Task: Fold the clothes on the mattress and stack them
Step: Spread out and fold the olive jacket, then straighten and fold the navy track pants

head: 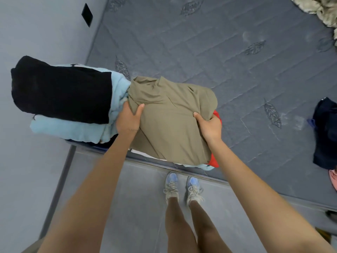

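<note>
A folded olive-tan garment (pixel 171 114) tops a small stack at the near edge of the grey mattress (pixel 228 57). Red cloth (pixel 215 159) and pale blue cloth peek out beneath it. My left hand (pixel 128 118) grips the garment's left side, thumb on top and fingers hidden underneath. On the right side my right hand (pixel 209 125) holds it the same way. To the left stands another stack: a folded black garment (pixel 60 90) on a light blue one (pixel 73 128).
A dark navy garment (pixel 325 132) lies unfolded at the mattress's right edge, with pink cloth (pixel 333 178) below it. A beige crumpled blanket (pixel 317 10) sits at the far right corner. My shoes (pixel 182 187) stand on the grey floor by the mattress; a wall runs along the left.
</note>
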Demonstrator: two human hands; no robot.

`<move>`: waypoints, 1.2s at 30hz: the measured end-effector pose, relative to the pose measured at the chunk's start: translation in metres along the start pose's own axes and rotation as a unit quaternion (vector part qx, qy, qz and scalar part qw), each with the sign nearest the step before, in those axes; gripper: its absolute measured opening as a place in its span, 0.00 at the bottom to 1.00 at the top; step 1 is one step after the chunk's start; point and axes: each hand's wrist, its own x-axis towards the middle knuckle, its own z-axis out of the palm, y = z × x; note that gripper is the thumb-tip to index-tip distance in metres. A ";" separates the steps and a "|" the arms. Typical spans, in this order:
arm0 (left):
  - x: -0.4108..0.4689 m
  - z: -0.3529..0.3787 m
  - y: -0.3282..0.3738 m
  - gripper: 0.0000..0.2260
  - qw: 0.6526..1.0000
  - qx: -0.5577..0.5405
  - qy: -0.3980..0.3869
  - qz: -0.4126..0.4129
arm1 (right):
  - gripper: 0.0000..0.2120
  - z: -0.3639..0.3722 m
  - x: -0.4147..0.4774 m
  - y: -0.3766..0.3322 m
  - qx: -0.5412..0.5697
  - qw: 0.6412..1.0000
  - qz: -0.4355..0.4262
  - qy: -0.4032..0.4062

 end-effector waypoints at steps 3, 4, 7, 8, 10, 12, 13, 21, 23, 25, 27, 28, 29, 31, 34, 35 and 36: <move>-0.001 0.001 -0.002 0.24 1.000 -0.004 0.003 -0.006 | 0.19 -0.002 -0.001 0.003 -0.016 1.000 0.001 -0.009; -0.003 0.000 -0.002 0.24 1.000 -0.010 0.005 -0.006 | 0.20 -0.003 -0.001 0.002 -0.017 1.000 0.006 -0.011; -0.011 -0.005 0.006 0.27 1.000 -0.019 0.018 0.009 | 0.25 -0.012 -0.008 -0.003 -0.023 0.999 0.020 -0.019; -0.017 -0.006 0.009 0.29 0.999 -0.001 0.034 0.022 | 0.27 -0.016 -0.012 -0.005 -0.032 0.999 0.019 -0.022; -0.033 -0.012 0.016 0.31 0.994 0.047 0.072 0.067 | 0.31 -0.025 -0.023 -0.011 -0.088 0.996 0.004 -0.026; -0.053 -0.016 0.024 0.31 0.984 0.102 0.079 0.124 | 0.36 -0.039 -0.038 -0.020 -0.178 0.983 -0.016 -0.031; -0.061 -0.017 0.027 0.31 0.976 0.143 0.068 0.146 | 0.37 -0.045 -0.047 -0.025 -0.218 0.975 -0.037 -0.030; -0.114 -0.024 0.067 0.28 0.924 0.304 -0.028 0.231 | 0.34 -0.084 -0.098 -0.059 -0.366 0.911 -0.189 -0.028; -0.121 -0.026 0.080 0.28 0.915 0.318 -0.031 0.245 | 0.34 -0.095 -0.104 -0.060 -0.385 0.902 -0.194 -0.025; -0.126 -0.028 0.096 0.28 0.909 0.326 -0.031 0.258 | 0.34 -0.110 -0.109 -0.060 -0.394 0.898 -0.194 -0.019; -0.133 -0.028 0.113 0.29 0.902 0.335 -0.033 0.271 | 0.34 -0.128 -0.113 -0.060 -0.396 0.898 -0.191 -0.008; -0.137 -0.027 0.122 0.29 0.895 0.344 -0.035 0.281 | 0.34 -0.137 -0.115 -0.060 -0.399 0.897 -0.189 -0.003; -0.142 -0.024 0.132 0.29 0.886 0.356 -0.035 0.294 | 0.34 -0.147 -0.116 -0.060 -0.401 0.896 -0.188 0.001; -0.152 -0.018 0.151 0.29 0.868 0.378 -0.030 0.320 | 0.34 -0.166 -0.118 -0.062 -0.400 0.897 -0.190 0.013; -0.168 0.000 0.183 0.29 0.851 0.387 -0.027 0.353 | 0.35 -0.198 -0.117 -0.063 -0.393 0.898 -0.196 0.040; -0.175 0.008 0.194 0.29 0.847 0.387 -0.030 0.362 | 0.35 -0.210 -0.116 -0.062 -0.393 0.897 -0.196 0.050; -0.181 0.017 0.204 0.29 0.844 0.387 -0.036 0.370 | 0.35 -0.223 -0.114 -0.060 -0.393 0.897 -0.194 0.059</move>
